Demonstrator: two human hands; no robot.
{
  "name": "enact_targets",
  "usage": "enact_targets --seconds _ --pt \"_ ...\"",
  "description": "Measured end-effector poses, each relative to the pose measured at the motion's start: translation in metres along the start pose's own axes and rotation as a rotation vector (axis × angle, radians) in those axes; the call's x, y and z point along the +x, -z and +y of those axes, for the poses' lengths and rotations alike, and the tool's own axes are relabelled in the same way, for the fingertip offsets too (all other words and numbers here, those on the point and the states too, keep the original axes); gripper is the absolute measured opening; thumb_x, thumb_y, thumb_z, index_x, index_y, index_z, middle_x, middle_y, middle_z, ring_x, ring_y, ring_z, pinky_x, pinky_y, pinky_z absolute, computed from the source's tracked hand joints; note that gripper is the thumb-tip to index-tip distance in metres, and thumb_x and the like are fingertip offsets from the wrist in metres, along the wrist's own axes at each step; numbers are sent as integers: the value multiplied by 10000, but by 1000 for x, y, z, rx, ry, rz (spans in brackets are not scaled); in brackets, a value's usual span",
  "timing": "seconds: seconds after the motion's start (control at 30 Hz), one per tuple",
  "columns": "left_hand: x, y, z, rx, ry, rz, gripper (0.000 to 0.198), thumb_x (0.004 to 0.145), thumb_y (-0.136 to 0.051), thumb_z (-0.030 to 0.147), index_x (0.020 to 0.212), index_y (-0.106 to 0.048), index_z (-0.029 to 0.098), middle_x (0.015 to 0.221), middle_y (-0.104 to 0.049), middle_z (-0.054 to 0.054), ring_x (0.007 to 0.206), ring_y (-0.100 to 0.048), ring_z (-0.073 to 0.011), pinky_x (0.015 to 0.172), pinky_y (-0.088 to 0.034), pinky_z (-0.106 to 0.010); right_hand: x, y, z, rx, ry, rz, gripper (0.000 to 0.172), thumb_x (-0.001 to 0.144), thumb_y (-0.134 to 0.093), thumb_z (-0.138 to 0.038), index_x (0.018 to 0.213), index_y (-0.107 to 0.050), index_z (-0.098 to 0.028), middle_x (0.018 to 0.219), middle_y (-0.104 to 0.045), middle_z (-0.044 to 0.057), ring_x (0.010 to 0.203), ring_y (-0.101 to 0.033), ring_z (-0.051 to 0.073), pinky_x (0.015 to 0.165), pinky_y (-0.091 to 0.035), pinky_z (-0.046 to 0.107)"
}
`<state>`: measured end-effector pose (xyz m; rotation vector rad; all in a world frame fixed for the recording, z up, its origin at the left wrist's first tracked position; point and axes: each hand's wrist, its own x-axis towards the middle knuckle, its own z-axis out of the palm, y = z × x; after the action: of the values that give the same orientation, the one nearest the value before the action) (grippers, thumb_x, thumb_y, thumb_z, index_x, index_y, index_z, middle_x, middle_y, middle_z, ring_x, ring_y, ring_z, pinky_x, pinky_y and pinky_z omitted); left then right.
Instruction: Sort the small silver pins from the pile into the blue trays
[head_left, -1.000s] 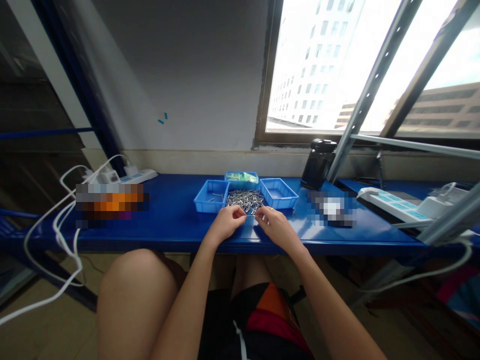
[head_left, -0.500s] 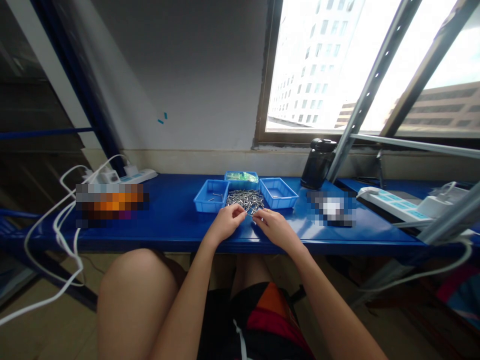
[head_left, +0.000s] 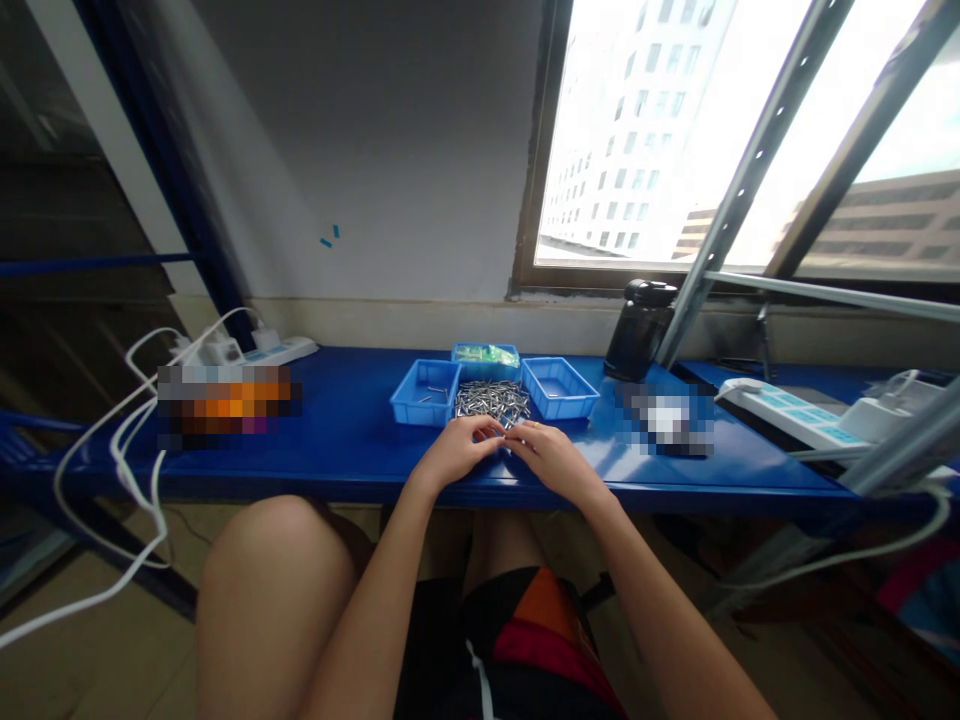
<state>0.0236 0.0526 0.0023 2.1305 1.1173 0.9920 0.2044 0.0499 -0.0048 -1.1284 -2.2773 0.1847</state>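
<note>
My left hand [head_left: 466, 446] and my right hand [head_left: 546, 449] meet over the front of a pile of small, thin silvery metal pieces [head_left: 491, 399], perhaps screws or rivets. Thumbs and fingers of both are closed in a pinch, fingertips touching or nearly so. A tiny metal piece [head_left: 509, 430] shows between them, mostly hidden by the fingers. Left of the pile, a blue bin [head_left: 406, 408] holds a few similar pieces. On the right side stands another blue bin [head_left: 562, 403]. Behind the pile, a third blue bin [head_left: 480, 369] contains green-and-clear plastic packaging [head_left: 487, 355].
Everything stands on a blue table [head_left: 345, 440]. At the back right are a black bottle [head_left: 637, 330] and a metal post [head_left: 705, 270]. Power strips [head_left: 279, 351] with white cables lie at left and right. Blurred items [head_left: 232, 402] sit on both sides.
My left fingertips have moved right to meet my right ones, and its fingers now cover more of the small metal piece. The bins stay put; the view has shifted slightly.
</note>
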Motion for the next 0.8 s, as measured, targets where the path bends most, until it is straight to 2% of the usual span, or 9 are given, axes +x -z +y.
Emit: enact_targets --seconds 0.13,0.23,0.37,0.6,0.8 --pt "-2 0 3 -32 2 36 128 738 -547 248 804 -621 168 805 -646 -11 752 -587 -147 692 -449 -245 1 2 -3 6 -25 -5 199 877 -469 -305 832 -636 -208 811 -637 30 740 -584 154 695 -420 257" --pt "-2 -1 2 -50 22 66 104 719 -548 240 778 -586 164 781 -628 -5 734 -581 -143 669 -448 -240 1 3 -5 41 -60 18 184 865 -476 -324 902 -619 -213 804 -641 22 720 -582 151 671 -421 252" --pt "-1 -1 0 -42 40 60 177 745 -541 319 780 -593 154 738 -622 -14 688 -560 -145 642 -442 -247 -1 4 -6 135 -103 46 212 867 -463 -349 984 -574 -212 748 -633 1 658 -579 136 623 -420 235" --pt "0 0 -2 -51 56 41 220 754 -554 349 819 -631 152 785 -657 -32 713 -582 -160 662 -445 -257 -1 3 -3 113 -57 45 196 880 -436 -306 825 -594 -204 773 -642 18 725 -584 155 651 -415 246" --pt "1 0 -5 -3 90 104 263 761 -549 392 797 -629 144 770 -659 -47 726 -588 -173 655 -436 -260 -1 2 -3 106 -65 69 183 884 -426 -285 836 -581 -201 788 -648 26 737 -592 160 659 -414 247"
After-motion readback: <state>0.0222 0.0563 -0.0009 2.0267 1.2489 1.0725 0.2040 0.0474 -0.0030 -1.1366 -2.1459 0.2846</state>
